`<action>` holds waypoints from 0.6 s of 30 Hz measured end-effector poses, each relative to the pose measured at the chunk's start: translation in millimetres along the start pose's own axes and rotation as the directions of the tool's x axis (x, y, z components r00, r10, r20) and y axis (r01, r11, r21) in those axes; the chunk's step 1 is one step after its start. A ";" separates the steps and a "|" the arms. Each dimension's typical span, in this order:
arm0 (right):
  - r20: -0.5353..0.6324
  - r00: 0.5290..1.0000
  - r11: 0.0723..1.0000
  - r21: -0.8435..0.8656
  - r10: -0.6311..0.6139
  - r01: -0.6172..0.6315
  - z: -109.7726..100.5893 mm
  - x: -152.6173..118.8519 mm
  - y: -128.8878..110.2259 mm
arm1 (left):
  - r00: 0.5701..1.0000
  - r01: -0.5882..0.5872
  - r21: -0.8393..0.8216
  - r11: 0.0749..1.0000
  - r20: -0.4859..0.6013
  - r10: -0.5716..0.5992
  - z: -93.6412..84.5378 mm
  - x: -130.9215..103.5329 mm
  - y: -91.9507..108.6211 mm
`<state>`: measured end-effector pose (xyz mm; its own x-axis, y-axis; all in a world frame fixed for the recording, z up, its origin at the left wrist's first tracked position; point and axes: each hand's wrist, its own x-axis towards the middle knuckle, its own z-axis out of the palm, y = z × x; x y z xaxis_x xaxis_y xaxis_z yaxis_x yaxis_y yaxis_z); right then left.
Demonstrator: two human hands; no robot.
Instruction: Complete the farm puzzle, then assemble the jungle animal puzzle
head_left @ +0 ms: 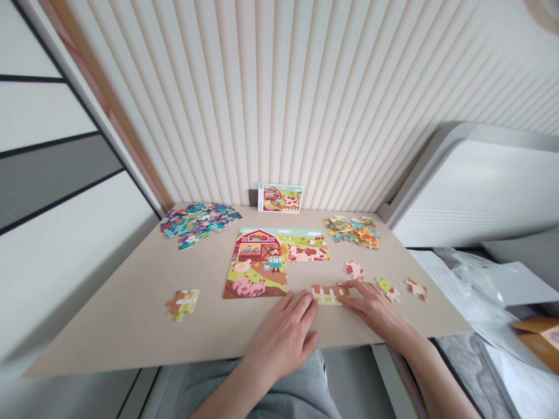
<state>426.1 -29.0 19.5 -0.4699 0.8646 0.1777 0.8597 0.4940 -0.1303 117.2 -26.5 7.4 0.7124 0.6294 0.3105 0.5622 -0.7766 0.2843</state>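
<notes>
Beige tabletop [131, 326], fence pieces [324, 295] touching right hand [367, 302]

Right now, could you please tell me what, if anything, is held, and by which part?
The right hand touches the fence puzzle strip at its right end; whether it grips or presses cannot be told. The left hand shows no grip.

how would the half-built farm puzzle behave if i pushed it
The half-built farm puzzle would probably slide, as it lies flat on a smooth-looking table. It may part at its seams, given the tabs along its open edge. The cow section, jutting rightward, seems likeliest to come loose.
</notes>
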 end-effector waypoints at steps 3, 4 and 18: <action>-0.006 1.000 1.000 0.006 0.014 -0.014 -7.8 2.0 -9.0 | 1.000 0.002 -0.003 1.000 -0.005 -0.002 0.9 -0.6 0.4; -0.009 1.000 1.000 0.007 0.018 -0.018 -9.6 2.6 -12.6 | 1.000 -0.001 -0.002 1.000 -0.009 0.001 1.3 -0.9 0.5; -0.183 0.977 0.984 0.161 0.111 -0.082 27.9 8.3 -12.4 | 0.992 -0.106 0.078 0.991 -0.054 0.111 -11.8 -14.6 5.8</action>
<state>406.0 -25.4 -4.6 -0.3267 0.8826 0.3380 0.8516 0.4300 -0.2998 105.1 -39.9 15.2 0.7466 0.5402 0.3882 0.5144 -0.8389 0.1780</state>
